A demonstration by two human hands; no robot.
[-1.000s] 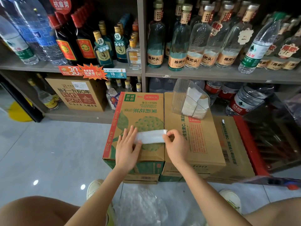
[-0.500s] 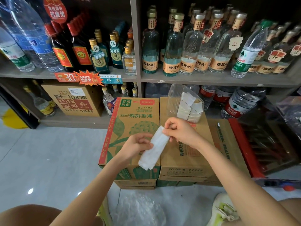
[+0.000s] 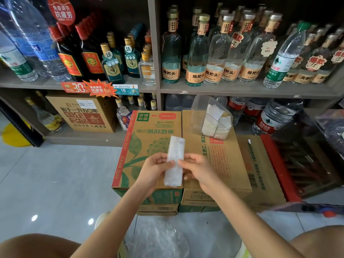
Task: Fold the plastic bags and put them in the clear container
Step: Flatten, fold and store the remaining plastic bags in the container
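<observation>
My left grip [image 3: 154,169] and right grip [image 3: 197,168] both pinch the folded plastic bag [image 3: 175,159], upright over the tea carton [image 3: 147,138]; the clear container [image 3: 198,112] sits at the neighbouring carton's [image 3: 234,161] far edge.

Bright, even shop light from overhead falls on the pale floor tiles [image 3: 46,174], where two small white glare spots [image 3: 90,221] gleam near the bottom edge. Glass bottles [image 3: 197,53] on the shelf [image 3: 242,90] catch soft highlights, and the recess behind them is dark. Shadows are faint and short. Wide-angle distortion bows the shelf and leans the outer bottles sideways. The folded plastic bag [image 3: 174,164] looks pale and slightly soft. The bare legs [image 3: 28,246] at the bottom corners are out of focus.
</observation>
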